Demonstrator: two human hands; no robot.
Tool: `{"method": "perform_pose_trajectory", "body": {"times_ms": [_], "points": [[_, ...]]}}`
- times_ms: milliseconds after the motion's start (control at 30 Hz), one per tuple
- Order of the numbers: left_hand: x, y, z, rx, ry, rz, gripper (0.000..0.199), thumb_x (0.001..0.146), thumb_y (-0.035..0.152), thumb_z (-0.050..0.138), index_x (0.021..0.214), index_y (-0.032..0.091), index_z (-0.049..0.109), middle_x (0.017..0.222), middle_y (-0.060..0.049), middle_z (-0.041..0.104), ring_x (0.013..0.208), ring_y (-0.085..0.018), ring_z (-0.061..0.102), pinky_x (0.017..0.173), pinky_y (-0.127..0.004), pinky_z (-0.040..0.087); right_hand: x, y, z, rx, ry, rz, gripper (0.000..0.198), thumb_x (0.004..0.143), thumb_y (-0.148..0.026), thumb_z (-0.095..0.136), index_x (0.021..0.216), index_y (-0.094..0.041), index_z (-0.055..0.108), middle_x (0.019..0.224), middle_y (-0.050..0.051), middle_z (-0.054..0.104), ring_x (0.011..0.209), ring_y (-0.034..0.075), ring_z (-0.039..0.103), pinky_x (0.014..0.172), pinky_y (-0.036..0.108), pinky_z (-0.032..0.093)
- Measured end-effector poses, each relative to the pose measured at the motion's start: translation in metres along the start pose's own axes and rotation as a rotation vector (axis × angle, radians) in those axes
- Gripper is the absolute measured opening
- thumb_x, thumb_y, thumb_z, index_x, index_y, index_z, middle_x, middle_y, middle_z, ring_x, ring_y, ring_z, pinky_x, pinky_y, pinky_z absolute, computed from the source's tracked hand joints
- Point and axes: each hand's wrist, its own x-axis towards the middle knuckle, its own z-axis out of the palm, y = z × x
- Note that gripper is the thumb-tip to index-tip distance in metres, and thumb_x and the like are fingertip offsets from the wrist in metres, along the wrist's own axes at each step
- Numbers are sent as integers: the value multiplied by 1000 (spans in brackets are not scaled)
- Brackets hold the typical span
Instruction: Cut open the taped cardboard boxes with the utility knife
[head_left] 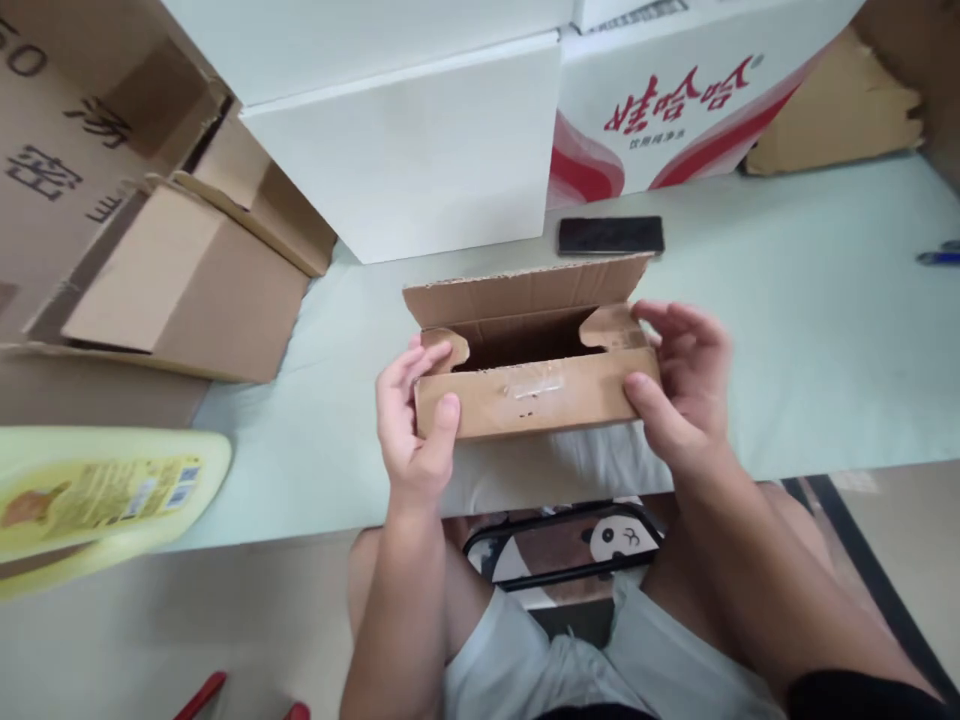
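Between my two hands is a small brown cardboard box (536, 395), held near the front edge of the table. Its long lid flap (529, 290) stands raised at the back, and both short side flaps lean in over the dark opening. Clear tape sticks to the front face. My left hand (416, 415) grips the left end, thumb on the front and fingers on the side flap. At the right end my right hand (686, 385) holds on with its thumb on the front corner and fingers behind. What lies inside is too dark to make out.
A black phone (611, 235) lies behind the box on the pale green tabletop (810, 330). White cartons (420, 150) stand at the back, with brown cardboard boxes (202, 270) on the left. A yellow-green bottle (112, 490) is at the left edge, a blue pen (941, 257) far right.
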Motion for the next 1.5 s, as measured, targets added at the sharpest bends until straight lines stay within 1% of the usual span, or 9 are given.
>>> {"method": "perform_pose_trajectory", "body": {"times_ms": [100,267,433,667,833,1000,1133,1300,1500], "points": [[-2,-6,8,0,-34,15,54,95,38,66,147,36,53,155,-4,55,151,-29,46,125,-49,40,2,11,-7,3,-36,58,64,96,-49,60,154,-47,32,171,-2,32,158,32,33,123,59,38],[-1,-12,11,84,-52,21,73,93,49,64,158,48,31,175,3,20,159,-33,29,129,-53,32,4,14,-17,-15,-141,134,77,96,-61,51,161,-47,11,171,1,32,158,34,32,124,63,37],[-1,-16,8,47,-126,19,76,94,48,62,160,53,24,177,8,11,162,-32,22,131,-54,26,3,18,-16,29,-138,128,79,94,-65,50,160,-50,10,176,-5,17,160,34,26,124,64,35],[-3,-19,6,51,-132,33,75,94,49,61,160,51,25,177,6,15,162,-32,23,131,-55,28,5,30,-16,25,-112,161,85,84,-69,51,159,-42,20,166,1,38,154,38,35,122,62,37],[-6,-16,7,17,-122,19,71,96,46,61,160,49,30,171,2,34,158,-29,33,126,-50,37,4,28,-17,9,-99,86,50,83,-59,53,127,-34,56,157,2,46,152,40,35,122,61,33],[-2,-9,5,223,-86,62,41,97,45,58,133,28,68,143,-8,64,143,-30,53,123,-51,41,4,24,-15,-27,-61,104,37,86,-61,52,104,-30,62,162,1,45,155,42,31,125,65,25],[2,-7,4,320,-57,93,36,97,47,57,117,24,76,132,-10,69,130,-29,63,115,-51,49,0,29,-13,-39,-62,115,46,90,-69,46,111,-31,63,168,-1,39,158,39,27,126,63,24],[4,-14,-1,321,-5,93,34,95,46,59,115,26,78,131,-7,70,127,-28,64,116,-52,48,-9,41,-13,108,-64,194,68,93,-78,37,148,-39,46,169,-1,37,156,34,36,123,57,37],[4,-24,-9,213,54,49,32,93,36,62,118,28,79,134,-4,71,132,-27,62,120,-49,45,-9,38,-15,79,-83,309,67,95,-76,43,146,-35,50,159,5,52,148,31,47,117,51,46]]}}
